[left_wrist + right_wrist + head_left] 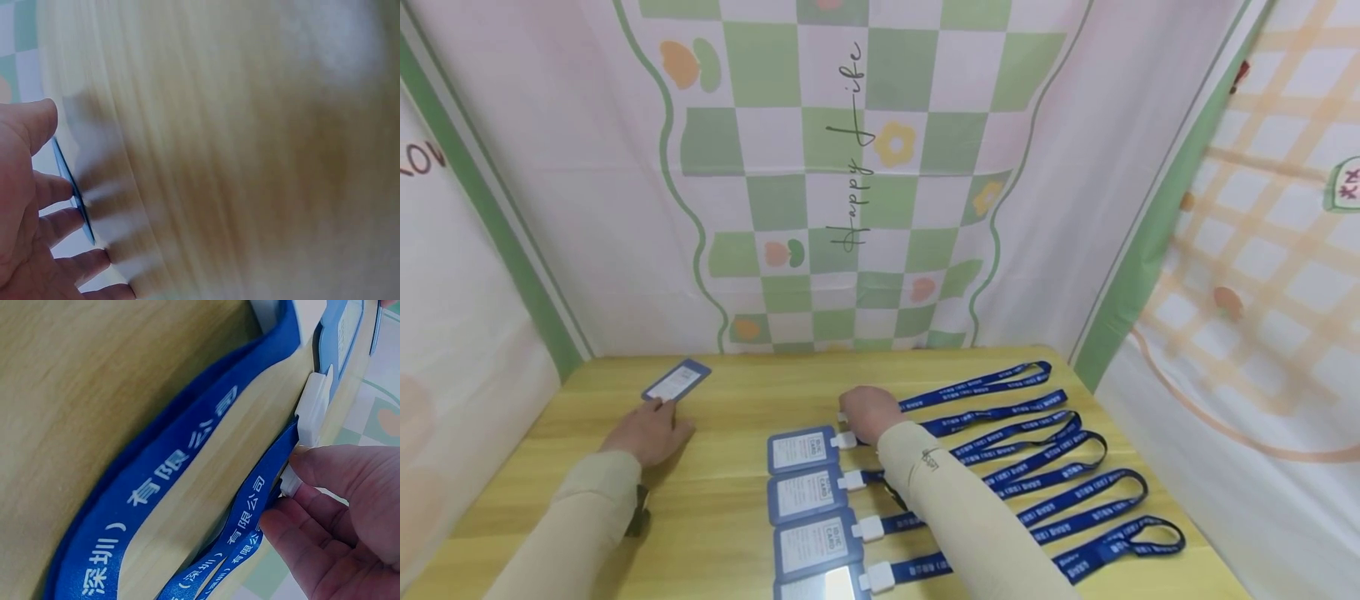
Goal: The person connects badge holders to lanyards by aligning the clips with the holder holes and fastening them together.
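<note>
My left hand is at the table's left, its fingers touching the near edge of a blue card holder with a white card in it. In the left wrist view that holder shows as a thin blue edge by the fingers. My right hand pinches the farthest blue lanyard close to its white clip. That lanyard has no card holder at its clip. Nearest to this hand lies a card holder joined by a white clip to another lanyard.
More blue card holders form a column toward the front, slightly overlapping, with their lanyards stretched out to the right. They lie on a wood-grain table. A checked cloth hangs behind the table, with printed cloth on the right.
</note>
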### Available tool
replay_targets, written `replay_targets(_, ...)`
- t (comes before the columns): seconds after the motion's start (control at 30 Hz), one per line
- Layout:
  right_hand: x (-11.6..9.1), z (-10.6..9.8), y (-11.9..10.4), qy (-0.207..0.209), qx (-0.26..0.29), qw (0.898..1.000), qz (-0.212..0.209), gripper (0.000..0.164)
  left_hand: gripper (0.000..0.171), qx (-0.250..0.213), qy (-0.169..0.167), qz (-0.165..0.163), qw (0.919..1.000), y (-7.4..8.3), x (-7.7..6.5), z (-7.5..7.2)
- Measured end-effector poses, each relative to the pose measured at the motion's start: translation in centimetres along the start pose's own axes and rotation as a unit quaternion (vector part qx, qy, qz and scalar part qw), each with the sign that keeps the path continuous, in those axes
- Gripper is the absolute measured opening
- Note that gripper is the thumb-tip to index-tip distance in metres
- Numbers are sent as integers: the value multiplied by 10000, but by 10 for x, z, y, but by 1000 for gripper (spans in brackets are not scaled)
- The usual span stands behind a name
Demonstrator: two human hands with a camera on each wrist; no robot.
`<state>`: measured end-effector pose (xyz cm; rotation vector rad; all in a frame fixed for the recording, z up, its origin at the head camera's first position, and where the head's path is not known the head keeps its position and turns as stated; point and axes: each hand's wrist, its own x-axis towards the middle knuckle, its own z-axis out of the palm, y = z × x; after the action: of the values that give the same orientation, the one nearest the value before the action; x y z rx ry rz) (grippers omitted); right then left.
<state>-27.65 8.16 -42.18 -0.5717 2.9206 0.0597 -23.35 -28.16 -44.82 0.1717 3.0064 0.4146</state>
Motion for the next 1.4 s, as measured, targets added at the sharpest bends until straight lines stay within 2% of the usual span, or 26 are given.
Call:
replay_targets(0.3,0,1,0,-19,-30,10000,-7,15,71,-45,-84,-44,9999,1,-2,-1)
replay_targets(0.7,1,2,1,67,-50,9999,-60,13,68,-83,57,-11,9999,6,-4,0)
replay_targets(1.4,2,1,1,-32,-94,9999,-17,14,68,-58,91,-67,9999,10,-6,0)
